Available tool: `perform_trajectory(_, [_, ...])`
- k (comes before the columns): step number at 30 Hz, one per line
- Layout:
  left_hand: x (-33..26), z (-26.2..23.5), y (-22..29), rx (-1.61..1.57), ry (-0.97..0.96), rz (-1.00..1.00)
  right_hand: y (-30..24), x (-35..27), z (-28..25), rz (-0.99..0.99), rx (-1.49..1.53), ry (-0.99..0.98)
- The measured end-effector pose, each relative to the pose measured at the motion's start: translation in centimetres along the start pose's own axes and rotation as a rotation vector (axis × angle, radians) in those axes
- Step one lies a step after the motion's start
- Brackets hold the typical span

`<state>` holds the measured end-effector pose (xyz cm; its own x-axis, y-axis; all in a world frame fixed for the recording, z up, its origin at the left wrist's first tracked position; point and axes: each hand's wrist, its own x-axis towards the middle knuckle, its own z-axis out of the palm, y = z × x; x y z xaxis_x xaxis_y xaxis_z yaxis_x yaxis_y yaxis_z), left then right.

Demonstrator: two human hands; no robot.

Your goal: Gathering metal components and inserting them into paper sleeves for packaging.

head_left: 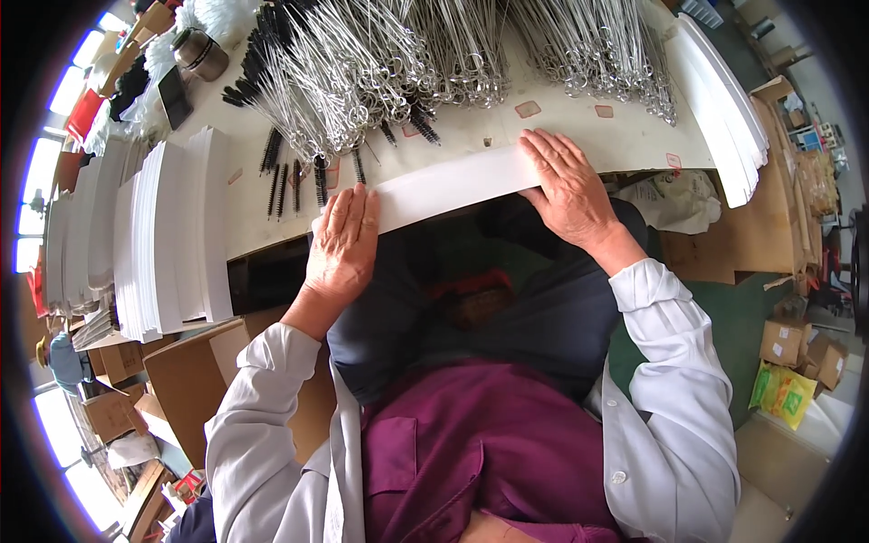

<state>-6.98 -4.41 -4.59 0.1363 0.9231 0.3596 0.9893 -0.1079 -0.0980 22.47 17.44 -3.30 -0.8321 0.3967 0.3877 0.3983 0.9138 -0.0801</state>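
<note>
A long, narrow white strip of card or a flat white carton (453, 188) lies along the table's near edge, in front of my lap. My left hand (342, 240) rests on its left end, fingers stretched out and side by side; its thumb is hidden. At the strip's right end, my right hand (570, 190) lies with straight fingers over the end and the thumb apart at the near edge. Just beyond the strip, several black-bristled brushes (274, 152) point toward me. Behind them is a big pile of wire-handled brushes with looped ends (362, 100).
Stacks of white flat cartons stand at the table's left (172, 226) and right end (720, 109). A metal jar (200, 54) sits at the far left, near a dark flat device (175, 98). Cardboard boxes (195, 376) are on the left below the table; a plastic bag (674, 201) hangs under its right side.
</note>
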Motion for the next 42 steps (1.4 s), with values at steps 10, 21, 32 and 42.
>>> perform_trajectory(10, [-0.1, -7.1, 0.8, -0.238, -0.263, -0.095, -0.3, -0.2, -2.9, -0.141, 0.075, 0.083])
perform_trajectory(21, [5.6, -5.3, 4.4, -0.867, -0.599, -0.288, -8.9, 1.9, -1.9, -0.233, 0.402, 0.08])
perform_trajectory(32, [1.6, -4.9, 6.8, -0.789, -0.506, -0.48, -11.3, -2.3, 0.0, 0.208, 0.566, 0.333])
perform_trajectory(42, [0.8, -4.1, 7.0, -0.695, -0.35, -0.493, -13.6, -3.1, 1.3, 0.35, 0.681, 0.283])
